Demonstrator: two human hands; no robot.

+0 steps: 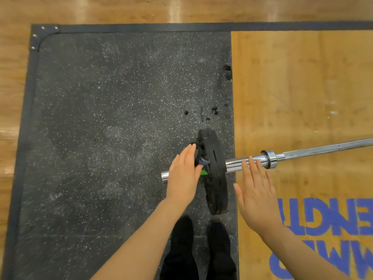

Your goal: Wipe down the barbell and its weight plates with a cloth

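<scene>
My left hand (184,174) presses the cloth (199,156) flat-fingered on the weight plate (214,170), centre frame; right hand (256,190) open, empty, hovering near the barbell (302,152) sleeve, likely to steady it

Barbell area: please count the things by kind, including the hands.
Barbell: 1
Plate: 1
Cloth: 1
Hands: 2, left and right
Shoes: 2, and
Total: 7
</scene>
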